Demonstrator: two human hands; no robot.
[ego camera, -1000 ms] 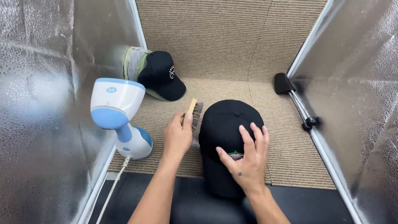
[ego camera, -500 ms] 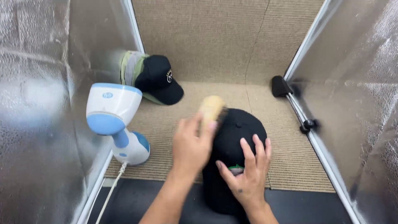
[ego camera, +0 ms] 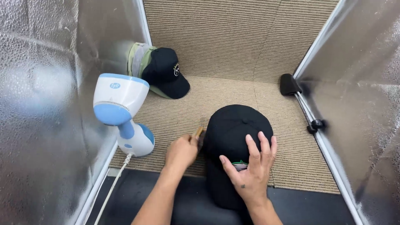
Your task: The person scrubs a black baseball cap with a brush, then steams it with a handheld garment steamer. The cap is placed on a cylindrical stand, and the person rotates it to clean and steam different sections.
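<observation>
Black fabric baseball cap (ego camera: 237,129) lying crown-up on the beige ribbed carpet surface (ego camera: 233,89), close to its near edge, roughly midway between left and right. Rounded crown with a button at the top and visible seam panels; brim pointing toward the near edge and overhanging the dark strip there. Small green and white emblem on the front panel, mostly covered by fingers. Fabric matte, evenly dark, no lint or marks discernible from this view.

Right hand (ego camera: 250,173) resting flat on the front of the cap, fingers spread and pressing the crown down, closed on nothing. Left hand (ego camera: 181,151) just beside the cap's left side, grip closed around a small wooden-handled brush (ego camera: 198,133); only the handle tip and a little of the dark bristles showing, bristles touching or very near the cap's left flank, contact not certain.

White and blue handheld garment steamer (ego camera: 123,114) standing upright near the left edge of the surface, white cord (ego camera: 110,189) trailing off the near edge. Stack of further caps (ego camera: 160,71), topmost black with a pale emblem, pale green ones behind, at the far left corner. Black clip-like fitting (ego camera: 289,84) at the right edge. Reflective silver panels (ego camera: 41,83) enclosing the left and right sides.
</observation>
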